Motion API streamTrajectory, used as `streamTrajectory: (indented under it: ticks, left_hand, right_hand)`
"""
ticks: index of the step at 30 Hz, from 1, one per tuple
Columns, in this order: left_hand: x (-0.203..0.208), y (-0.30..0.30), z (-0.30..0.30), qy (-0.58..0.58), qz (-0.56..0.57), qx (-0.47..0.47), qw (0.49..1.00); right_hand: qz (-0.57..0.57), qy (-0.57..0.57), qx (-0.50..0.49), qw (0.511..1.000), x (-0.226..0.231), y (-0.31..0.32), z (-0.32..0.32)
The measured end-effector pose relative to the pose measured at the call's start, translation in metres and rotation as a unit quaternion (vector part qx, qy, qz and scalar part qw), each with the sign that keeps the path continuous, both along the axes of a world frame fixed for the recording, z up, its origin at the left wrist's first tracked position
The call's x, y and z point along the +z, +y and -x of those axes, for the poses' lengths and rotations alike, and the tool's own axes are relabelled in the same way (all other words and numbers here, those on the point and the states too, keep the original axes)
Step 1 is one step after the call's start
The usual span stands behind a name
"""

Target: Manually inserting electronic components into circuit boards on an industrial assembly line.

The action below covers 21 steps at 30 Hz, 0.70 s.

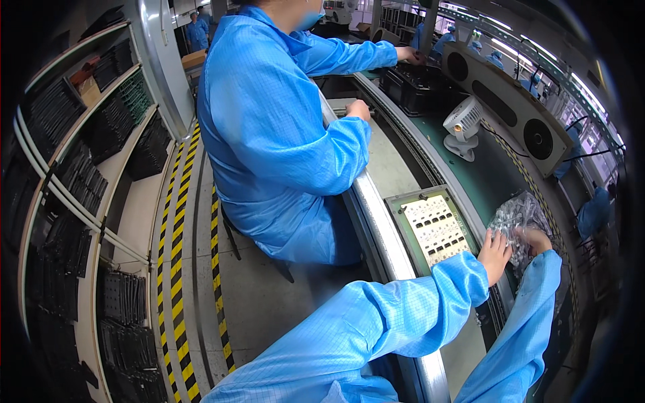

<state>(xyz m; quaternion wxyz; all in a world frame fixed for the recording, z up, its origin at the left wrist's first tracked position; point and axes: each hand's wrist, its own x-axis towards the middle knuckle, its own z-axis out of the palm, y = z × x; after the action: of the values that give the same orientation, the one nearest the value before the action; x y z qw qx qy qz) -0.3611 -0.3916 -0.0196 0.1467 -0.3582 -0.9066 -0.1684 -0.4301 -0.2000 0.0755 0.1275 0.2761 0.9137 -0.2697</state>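
A crumpled clear plastic bag [519, 213] with small greyish pieces showing through it lies on the right side of the line. My left hand [496, 256] is at the bag's near left edge, its fingers stretched and a little apart against the plastic. On the bag's near right side is my right hand [535, 240]; its fingertips are lost in the plastic, and their grip cannot be made out. Just left of my hands, a green-framed fixture [396, 208] bears a pale panel [437, 227] with rows of small dark parts. My left sleeve covers the fixture's near corner.
A co-worker in a blue smock [275, 134] sits ahead on the left, one arm reaching toward black trays [420, 91]. A small white fan [463, 124] stands beyond the bag. A metal rail [390, 238] edges the line. Shelves [101, 221] of black trays stand far left.
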Motion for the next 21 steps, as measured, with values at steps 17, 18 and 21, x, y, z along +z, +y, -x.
streamTrajectory:
  ticks: [17,18,21]
  left_hand:
    - [0.003,0.026,0.016,-0.007,0.034,-0.060,0.998]
    - [0.000,0.023,0.024,-0.008,0.034,-0.054,0.998]
    - [-0.008,0.024,0.038,0.015,-0.006,-0.040,0.999]
  right_hand:
    - [-0.216,0.007,0.123,0.969,0.016,0.039,-0.010]
    - [-0.154,-0.031,0.137,0.978,0.023,0.033,-0.003]
    - [-0.086,-0.042,0.143,0.985,0.040,0.020,0.004]
